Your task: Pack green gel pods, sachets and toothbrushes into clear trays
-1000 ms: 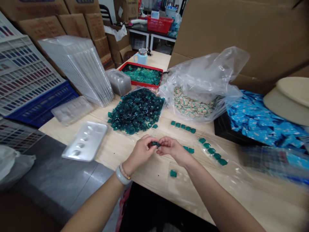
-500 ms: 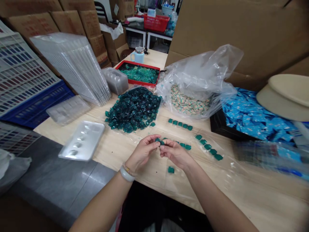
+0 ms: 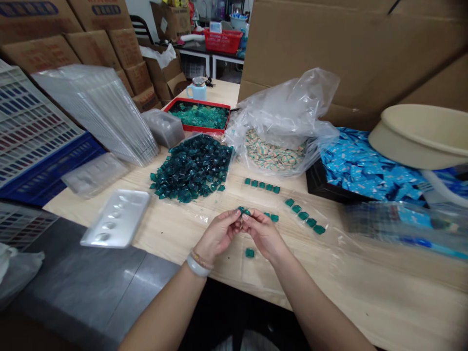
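My left hand (image 3: pixel 222 231) and my right hand (image 3: pixel 262 233) meet over the table, fingertips pinched close together. Between them are small dark green gem-like pieces (image 3: pixel 242 209), one at each hand's fingertips; fingers partly cover them. Just behind my right hand, a row of green pieces (image 3: pixel 273 218) is partly hidden. Another row (image 3: pixel 262 185) lies farther back, and a slanting row (image 3: pixel 304 215) is to the right. One single green piece (image 3: pixel 249 253) lies near the table edge, below my hands. A big heap of dark green pieces (image 3: pixel 193 165) spreads out beyond my left hand.
A clear plastic blister tray (image 3: pixel 122 214) lies at the left, before stacked trays (image 3: pixel 106 112). Behind the heap stands a red tray (image 3: pixel 224 127) of green bits. A plastic bag (image 3: pixel 288 105) holds small patterned pieces. Blue packets (image 3: pixel 365 168) and a cream basin (image 3: pixel 413 141) are at the right.
My hands have drawn closer together, fingertips now meeting around the green pieces. The whole view has shifted slightly, so the table things appear farther left.
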Action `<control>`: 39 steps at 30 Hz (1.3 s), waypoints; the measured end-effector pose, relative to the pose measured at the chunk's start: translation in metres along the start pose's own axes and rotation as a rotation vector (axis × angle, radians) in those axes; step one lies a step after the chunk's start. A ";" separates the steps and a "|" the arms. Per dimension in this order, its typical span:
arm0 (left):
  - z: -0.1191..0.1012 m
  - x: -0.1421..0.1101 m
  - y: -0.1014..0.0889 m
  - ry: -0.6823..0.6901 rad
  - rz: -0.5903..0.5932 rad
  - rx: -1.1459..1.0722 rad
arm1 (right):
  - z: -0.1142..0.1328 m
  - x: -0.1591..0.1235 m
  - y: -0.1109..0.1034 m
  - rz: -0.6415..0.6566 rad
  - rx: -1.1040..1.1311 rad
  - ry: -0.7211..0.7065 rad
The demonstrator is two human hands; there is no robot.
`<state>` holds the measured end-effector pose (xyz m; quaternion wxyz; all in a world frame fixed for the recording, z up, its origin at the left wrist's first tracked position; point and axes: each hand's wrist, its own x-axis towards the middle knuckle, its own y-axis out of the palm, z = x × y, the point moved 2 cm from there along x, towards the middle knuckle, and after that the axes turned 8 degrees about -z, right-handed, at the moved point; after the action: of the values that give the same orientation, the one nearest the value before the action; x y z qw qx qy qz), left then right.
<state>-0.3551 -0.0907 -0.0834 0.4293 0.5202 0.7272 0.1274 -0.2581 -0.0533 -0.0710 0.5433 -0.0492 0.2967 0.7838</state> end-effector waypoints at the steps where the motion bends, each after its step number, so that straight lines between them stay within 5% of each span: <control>1: -0.001 -0.001 -0.001 -0.022 -0.001 -0.002 | 0.000 0.000 0.000 -0.007 -0.049 -0.030; 5: -0.010 -0.004 -0.003 -0.032 -0.029 0.111 | 0.004 0.002 -0.004 0.000 -0.253 -0.117; 9: -0.013 -0.011 0.003 -0.127 0.054 0.275 | 0.008 -0.004 -0.005 0.200 -0.298 -0.046; 13: -0.008 -0.030 0.017 -0.442 0.149 0.056 | 0.014 -0.020 -0.007 0.271 -0.163 0.122; 17: -0.017 -0.051 0.025 -0.552 0.141 -0.109 | 0.035 -0.043 -0.017 0.262 0.019 0.204; 20: -0.031 -0.054 0.022 -0.374 0.048 -0.153 | 0.057 -0.055 -0.033 0.138 0.063 0.062; 23: -0.031 -0.049 0.019 -0.161 0.042 0.095 | 0.062 -0.058 -0.043 -0.002 -0.209 -0.107; 28: -0.016 -0.039 0.033 0.145 0.179 0.647 | 0.039 -0.053 -0.030 0.115 -0.380 -0.025; 33: -0.010 -0.036 0.043 0.308 0.178 0.813 | 0.036 -0.050 -0.028 0.058 -0.383 0.020; 36: -0.003 -0.035 0.045 0.290 0.135 0.771 | 0.035 -0.051 -0.030 0.108 -0.458 0.109; 39: 0.005 -0.039 0.049 -0.034 0.198 0.575 | 0.034 -0.058 -0.029 0.139 -0.323 0.241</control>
<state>-0.3160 -0.1049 -0.0359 0.2618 0.6910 0.6719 -0.0510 -0.2004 -0.0768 -0.0319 0.4338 -0.2082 0.2328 0.8452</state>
